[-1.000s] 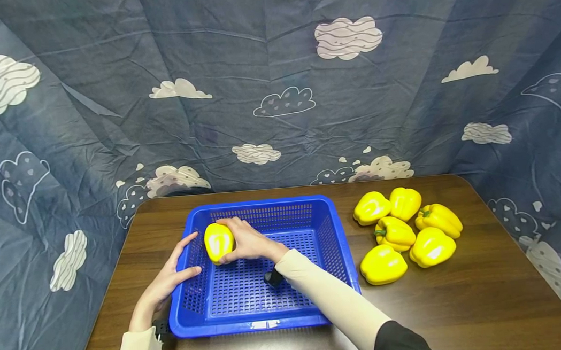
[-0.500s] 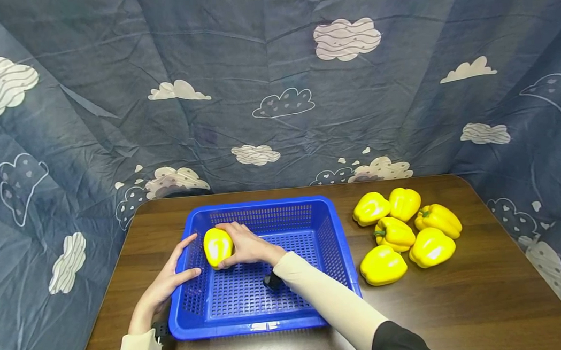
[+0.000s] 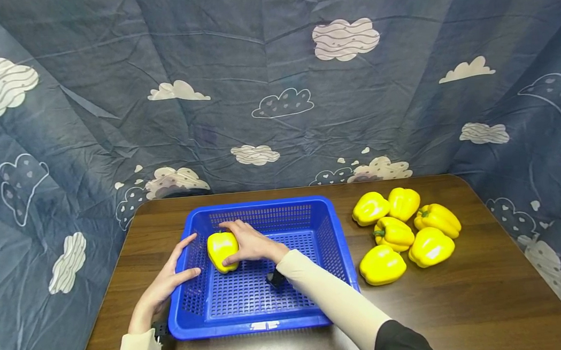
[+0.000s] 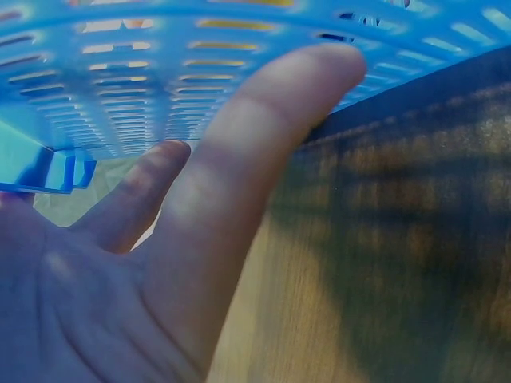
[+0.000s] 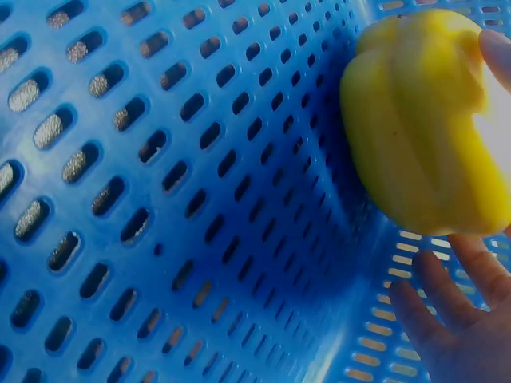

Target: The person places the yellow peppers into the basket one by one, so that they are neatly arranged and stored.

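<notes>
Inside the blue plastic basket (image 3: 265,326), near its left wall, sits a yellow bell pepper (image 3: 222,248). My right hand (image 3: 252,243) holds it from the right side, with the thumb on its near side and fingers at the far side. In the right wrist view the bell pepper (image 5: 415,120) is close to a slotted wall, and some fingers (image 5: 447,299) spread apart from it. My left hand (image 3: 164,281) rests on the basket's left rim. Its extended thumb (image 4: 231,159) touches the slotted side in the left wrist view.
Several yellow bell peppers (image 3: 394,234) lie in a group on the brown wooden table (image 3: 480,291), right of the basket. A dark blue cloth (image 3: 297,131) with cloud prints hangs behind and beside the table. A black wrist camera (image 3: 274,278) hangs under the right wrist.
The bell pepper in the right hand shifted toward me, then slightly right, and turned so that its stem end shows at the far side. The left hand keeps its place on the rim.
</notes>
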`<state>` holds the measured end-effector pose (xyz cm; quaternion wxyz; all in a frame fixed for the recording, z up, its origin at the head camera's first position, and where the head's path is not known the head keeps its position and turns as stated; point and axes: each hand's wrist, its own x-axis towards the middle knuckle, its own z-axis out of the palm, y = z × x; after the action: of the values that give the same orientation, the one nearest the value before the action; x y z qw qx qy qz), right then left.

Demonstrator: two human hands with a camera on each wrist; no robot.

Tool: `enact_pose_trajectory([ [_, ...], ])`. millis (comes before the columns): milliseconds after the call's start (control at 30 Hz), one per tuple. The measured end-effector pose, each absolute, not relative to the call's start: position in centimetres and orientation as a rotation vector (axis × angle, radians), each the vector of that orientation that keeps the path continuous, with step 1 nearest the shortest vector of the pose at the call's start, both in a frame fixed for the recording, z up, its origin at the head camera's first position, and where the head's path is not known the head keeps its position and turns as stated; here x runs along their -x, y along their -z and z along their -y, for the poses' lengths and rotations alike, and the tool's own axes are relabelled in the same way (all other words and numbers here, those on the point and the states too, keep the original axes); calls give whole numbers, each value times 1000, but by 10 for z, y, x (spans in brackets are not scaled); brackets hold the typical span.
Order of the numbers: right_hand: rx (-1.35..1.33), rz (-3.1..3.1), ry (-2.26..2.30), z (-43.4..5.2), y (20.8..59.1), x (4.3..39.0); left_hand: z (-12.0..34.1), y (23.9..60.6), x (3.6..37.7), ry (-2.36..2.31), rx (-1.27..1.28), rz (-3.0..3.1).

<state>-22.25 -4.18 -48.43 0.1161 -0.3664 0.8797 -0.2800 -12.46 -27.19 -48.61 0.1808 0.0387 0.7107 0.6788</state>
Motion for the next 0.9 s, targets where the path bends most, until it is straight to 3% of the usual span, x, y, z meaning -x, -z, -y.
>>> enact_pose_trajectory([
  [900,1165,-2409,1099,-3,422,223,270,488,124,-1932,-110,-2022],
])
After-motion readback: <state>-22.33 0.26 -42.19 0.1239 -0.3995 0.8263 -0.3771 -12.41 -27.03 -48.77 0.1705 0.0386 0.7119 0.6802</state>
